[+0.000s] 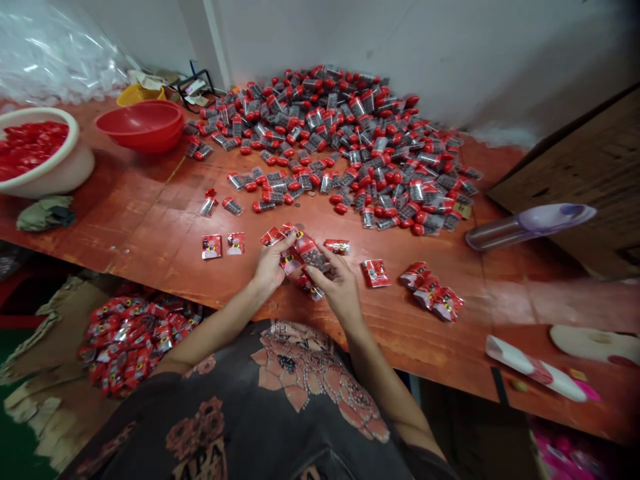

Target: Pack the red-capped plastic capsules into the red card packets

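Note:
My left hand (pixel 271 267) is closed on a red printed wrapper (pixel 289 261) near the table's front edge. In my right hand (pixel 338 283) is a small clear bottle (pixel 311 253) with dark pellets inside, gripped between thumb and fingers. Bottle and wrapper touch each other, and the fingers hide part of both. Beside the hands lie a folded red packet (pixel 337 247) and a flat red packet (pixel 375 273). Two more small packets, one a square red packet (pixel 211 247), rest to the left. Behind the hands spreads a big heap of red-capped bottles (pixel 320 127).
On the left stand a white basin (pixel 83 157) of red caps and a red bowl (pixel 140 127). A box below (pixel 50 373) holds many wrapped pieces (pixel 135 340). At right are a clear scoop (pixel 530 223), a cardboard box (pixel 575 180), joined packets (pixel 431 291) and a white tube (pixel 537 370).

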Tool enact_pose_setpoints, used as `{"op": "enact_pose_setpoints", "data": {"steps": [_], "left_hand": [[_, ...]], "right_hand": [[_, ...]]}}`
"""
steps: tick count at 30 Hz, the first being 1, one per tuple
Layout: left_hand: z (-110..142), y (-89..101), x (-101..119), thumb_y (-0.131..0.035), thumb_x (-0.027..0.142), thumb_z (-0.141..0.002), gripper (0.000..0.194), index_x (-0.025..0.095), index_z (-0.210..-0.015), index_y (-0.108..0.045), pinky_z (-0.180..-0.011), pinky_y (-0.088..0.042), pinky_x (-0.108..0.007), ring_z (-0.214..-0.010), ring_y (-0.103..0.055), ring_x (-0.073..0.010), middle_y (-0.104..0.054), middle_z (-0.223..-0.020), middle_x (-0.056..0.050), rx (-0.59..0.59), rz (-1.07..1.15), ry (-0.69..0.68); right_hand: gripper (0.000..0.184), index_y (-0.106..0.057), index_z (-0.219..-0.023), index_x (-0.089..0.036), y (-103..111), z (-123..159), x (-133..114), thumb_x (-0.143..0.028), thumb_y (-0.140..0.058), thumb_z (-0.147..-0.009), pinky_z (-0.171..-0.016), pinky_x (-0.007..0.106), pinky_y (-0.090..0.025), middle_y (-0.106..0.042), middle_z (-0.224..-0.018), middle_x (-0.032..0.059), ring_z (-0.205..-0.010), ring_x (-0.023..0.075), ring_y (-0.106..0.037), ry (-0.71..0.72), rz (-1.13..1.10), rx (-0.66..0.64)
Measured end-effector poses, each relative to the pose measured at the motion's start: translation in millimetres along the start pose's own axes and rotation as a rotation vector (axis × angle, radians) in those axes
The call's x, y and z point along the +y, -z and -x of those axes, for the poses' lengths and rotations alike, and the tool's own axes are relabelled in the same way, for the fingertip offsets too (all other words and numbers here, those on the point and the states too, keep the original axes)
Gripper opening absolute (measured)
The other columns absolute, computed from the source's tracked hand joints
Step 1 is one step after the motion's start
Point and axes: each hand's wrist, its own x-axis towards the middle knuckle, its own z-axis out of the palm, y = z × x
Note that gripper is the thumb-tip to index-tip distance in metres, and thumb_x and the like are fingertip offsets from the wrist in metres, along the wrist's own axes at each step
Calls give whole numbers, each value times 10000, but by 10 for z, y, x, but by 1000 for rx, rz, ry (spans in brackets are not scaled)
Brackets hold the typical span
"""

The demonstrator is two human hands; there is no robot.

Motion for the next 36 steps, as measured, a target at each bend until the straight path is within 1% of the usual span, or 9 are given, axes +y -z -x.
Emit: {"op": "enact_pose_setpoints", "data": {"steps": [3,9,15,17,19,22,28,32,36], "left_hand": [[61,-9,15,-845,148,-572,273,141,-792,-683,-740,-562,-313,-641,-660,-136,-721,-745,-5,-59,-39,-50],[103,0,17,-861,124,-514,318,145,-770,-673,-696,-563,-283,-629,-653,-128,-714,-722,4,-139,-133,-116],[113,7,32,-874,133,-477,354,135,-773,-680,-704,-568,-280,-651,-659,-134,-725,-739,-6,-171,-201,-126],[111,23,14,-883,146,-459,374,134,-775,-684,-702,-568,-286,-656,-660,-139,-729,-755,-10,-175,-205,-165],[112,40,-8,-889,159,-450,373,132,-760,-683,-680,-561,-283,-639,-655,-142,-726,-742,-10,-163,-233,-191],[126,51,-24,-885,175,-460,350,131,-739,-679,-638,-545,-280,-608,-640,-144,-713,-704,-6,-151,-303,-161],[136,69,-9,-866,144,-473,330,143,-743,-676,-603,-535,-272,-617,-635,-141,-710,-720,-11,-252,-336,-38],[150,101,-32,-850,133,-509,266,142,-707,-672,-572,-515,-238,-583,-610,-114,-687,-682,0,-297,-409,-15],[180,91,-40,-841,157,-532,253,143,-737,-694,-585,-526,-268,-589,-617,-132,-694,-692,-12,-293,-490,22]], "right_hand": [[491,-573,-1318,-362,39,-7,-13,-309,-648,-835,-933,450,-481,-629,-1184,38,-1005,216,-599,-14,-76,-37],[425,-607,-1273,-400,86,24,-64,-312,-617,-858,-797,383,-517,-605,-1023,27,-837,179,-583,26,-2,-27],[510,-537,-1331,-348,20,56,58,-328,-657,-836,-806,384,-530,-625,-1036,37,-900,196,-606,-55,-186,19],[500,-528,-1330,-324,9,62,89,-329,-644,-844,-812,395,-532,-625,-1054,45,-912,203,-610,-40,-148,46],[456,-550,-1305,-326,9,70,97,-310,-628,-856,-884,425,-509,-618,-1121,52,-997,220,-598,39,-41,64],[426,-574,-1277,-348,0,81,91,-287,-627,-859,-956,450,-473,-604,-1179,49,-1084,232,-572,109,32,77],[467,-557,-1275,-305,-49,81,122,-315,-663,-821,-803,400,-552,-654,-1055,42,-915,207,-637,-134,-352,12],[358,-637,-1168,-303,-9,84,114,-300,-671,-811,-906,413,-515,-646,-1114,40,-1026,217,-608,-43,-233,46],[464,-587,-1245,-321,41,66,104,-297,-689,-793,-824,390,-544,-659,-989,29,-891,196,-629,-80,-240,23]]}}
